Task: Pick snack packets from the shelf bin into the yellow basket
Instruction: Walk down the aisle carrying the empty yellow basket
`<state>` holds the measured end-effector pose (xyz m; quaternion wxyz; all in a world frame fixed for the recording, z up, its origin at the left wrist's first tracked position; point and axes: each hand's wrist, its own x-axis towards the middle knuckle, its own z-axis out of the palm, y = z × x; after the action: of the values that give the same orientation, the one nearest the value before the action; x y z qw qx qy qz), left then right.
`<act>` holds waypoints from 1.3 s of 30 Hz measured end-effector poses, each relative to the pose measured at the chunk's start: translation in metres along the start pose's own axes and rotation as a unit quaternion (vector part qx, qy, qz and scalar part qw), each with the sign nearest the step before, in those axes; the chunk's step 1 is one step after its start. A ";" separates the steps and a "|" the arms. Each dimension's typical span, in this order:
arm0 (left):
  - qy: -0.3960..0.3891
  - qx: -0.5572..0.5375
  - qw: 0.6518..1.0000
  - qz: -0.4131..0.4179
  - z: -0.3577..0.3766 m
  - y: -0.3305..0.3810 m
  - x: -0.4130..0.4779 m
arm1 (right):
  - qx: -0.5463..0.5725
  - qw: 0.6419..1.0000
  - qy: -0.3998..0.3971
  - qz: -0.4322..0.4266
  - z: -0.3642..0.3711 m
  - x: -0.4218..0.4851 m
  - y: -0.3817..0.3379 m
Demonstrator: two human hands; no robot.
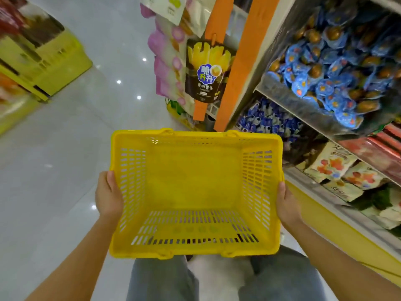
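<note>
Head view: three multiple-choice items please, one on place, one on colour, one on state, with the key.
1. Where do the blue packets lie from the yellow basket? A. up and right B. left C. beneath it
2. What colour are the shelf uprights? A. green B. orange C. black
3. What is in the basket? A. nothing B. one packet C. a heap
Key: 1 A, they fill the upper-right shelf; 2 B, both strips are orange; 3 A, its floor shows bare.

Blue snack packets (pixel 338 68) blurred, edge-cropped
</note>
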<state>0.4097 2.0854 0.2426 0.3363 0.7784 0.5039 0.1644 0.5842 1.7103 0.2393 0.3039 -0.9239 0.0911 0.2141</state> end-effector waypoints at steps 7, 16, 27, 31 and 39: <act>0.033 -0.007 0.999 -0.030 0.066 -0.065 0.003 | -0.008 0.998 -0.054 -0.022 0.076 0.069 0.043; 0.019 -0.007 0.999 -0.047 0.167 -0.168 0.019 | -0.021 0.997 -0.045 -0.067 0.170 0.137 0.108; -0.025 0.003 0.999 -0.023 0.253 -0.245 0.005 | -0.048 0.997 -0.005 -0.062 0.233 0.193 0.157; -0.026 -0.001 0.999 -0.023 0.273 -0.256 -0.010 | -0.058 0.996 -0.005 -0.061 0.235 0.199 0.177; -0.014 0.023 0.999 -0.025 0.286 -0.259 -0.024 | -0.083 0.993 0.004 -0.090 0.232 0.202 0.198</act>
<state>0.3944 2.0306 -0.1398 0.3294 0.7751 0.5225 0.1332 0.6266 1.6837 -0.1228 0.2437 -0.9512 -0.0088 0.1889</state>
